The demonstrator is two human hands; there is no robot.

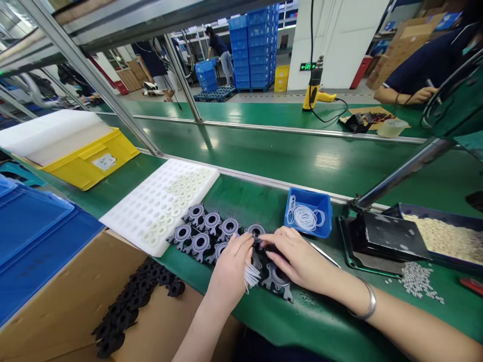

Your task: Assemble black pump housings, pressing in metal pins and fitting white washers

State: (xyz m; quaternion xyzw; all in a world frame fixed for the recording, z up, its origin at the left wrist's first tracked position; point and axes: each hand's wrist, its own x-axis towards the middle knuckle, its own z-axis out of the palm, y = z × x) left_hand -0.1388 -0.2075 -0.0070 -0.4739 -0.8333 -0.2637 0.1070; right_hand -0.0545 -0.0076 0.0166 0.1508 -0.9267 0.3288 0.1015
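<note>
My left hand (231, 266) is closed round a bundle of thin white rings (251, 276), which hang out below the palm. Its fingertips reach the rim of a black round-holed housing (256, 231) in the back row. From the other side, my right hand (296, 256) bends its fingers over the same housing; anything small between finger and thumb is hidden. Similar black housings with grey rings (200, 243) lie close together in rows on the green bench. One more housing (278, 276) sits partly under my right hand.
A blue bin (325, 213) holds white rings. The white foam tray (132, 211) carries pale rings. Small metal rings (417, 279) lie loose by a black box (392, 236). A cardboard box (158, 322) with black parts stands front left. Behind are a yellow crate (86, 166) and co-workers.
</note>
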